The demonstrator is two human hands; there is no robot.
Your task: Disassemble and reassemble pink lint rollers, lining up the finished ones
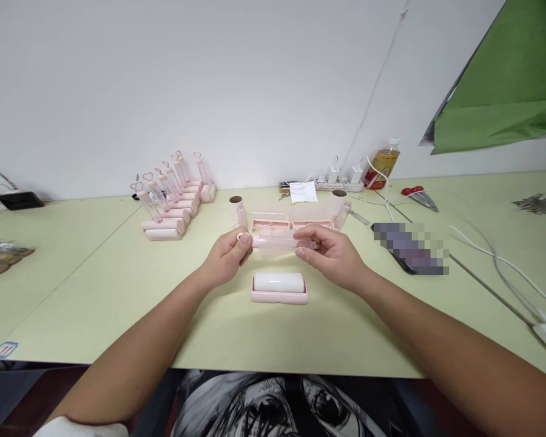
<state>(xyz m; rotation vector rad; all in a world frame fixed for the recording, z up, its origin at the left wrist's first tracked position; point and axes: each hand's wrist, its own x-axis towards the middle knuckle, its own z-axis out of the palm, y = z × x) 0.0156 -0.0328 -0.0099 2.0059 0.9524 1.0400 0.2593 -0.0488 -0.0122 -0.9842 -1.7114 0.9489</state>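
My left hand and my right hand hold one pale pink clear plastic tube level between them, above the table. The left fingers pinch its left end, the right fingers grip its right end. Just below the tube lies a white roller in a pink tray on the pale green table. Behind the hands sit clear and pink open cases and two upright clear tubes.
Several pink rollers with heart-topped handles stand in rows at the back left. A power strip, a drink bottle, red-handled scissors, a blurred dark object and white cables lie to the right. Green cloth hangs upper right.
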